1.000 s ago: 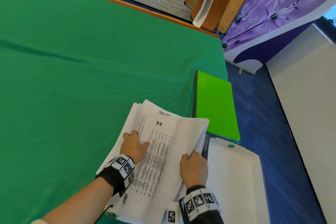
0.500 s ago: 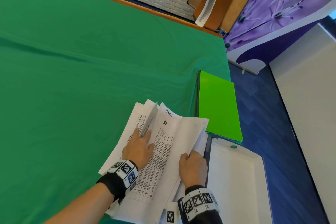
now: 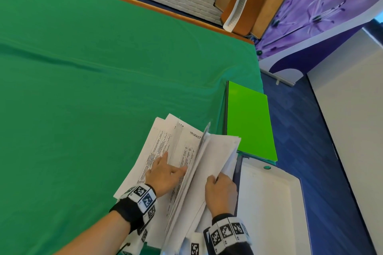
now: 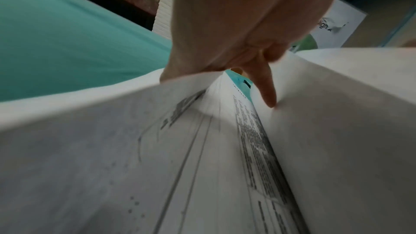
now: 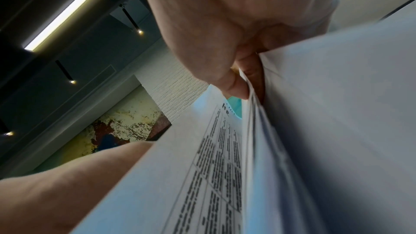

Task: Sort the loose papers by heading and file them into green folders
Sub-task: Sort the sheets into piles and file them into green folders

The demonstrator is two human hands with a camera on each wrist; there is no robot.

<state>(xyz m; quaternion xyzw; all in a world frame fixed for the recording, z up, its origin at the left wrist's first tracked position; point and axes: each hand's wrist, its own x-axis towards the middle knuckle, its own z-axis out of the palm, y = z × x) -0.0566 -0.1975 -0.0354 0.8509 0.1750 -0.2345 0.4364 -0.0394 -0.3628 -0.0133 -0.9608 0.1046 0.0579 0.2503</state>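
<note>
Nearest, the right hand [image 3: 220, 191] pinches a lifted sheaf of the loose papers [image 3: 215, 153] between thumb and curled fingers, raising it like a turned page. The left hand [image 3: 163, 174] lies spread flat on the printed sheets beneath, forefinger reaching into the gap. The stack sits at the table's [image 3: 93, 89] near right corner, beside a white tray [image 3: 273, 203]. Just beyond lies a green folder [image 3: 248, 122], overhanging the table's right edge. Leftward and farther, green cloth stretches to the wooden far edge.

left hand [image 3: 163, 174]: fingers extended (flat) | right hand [image 3: 220, 193]: fingers pinching
</note>
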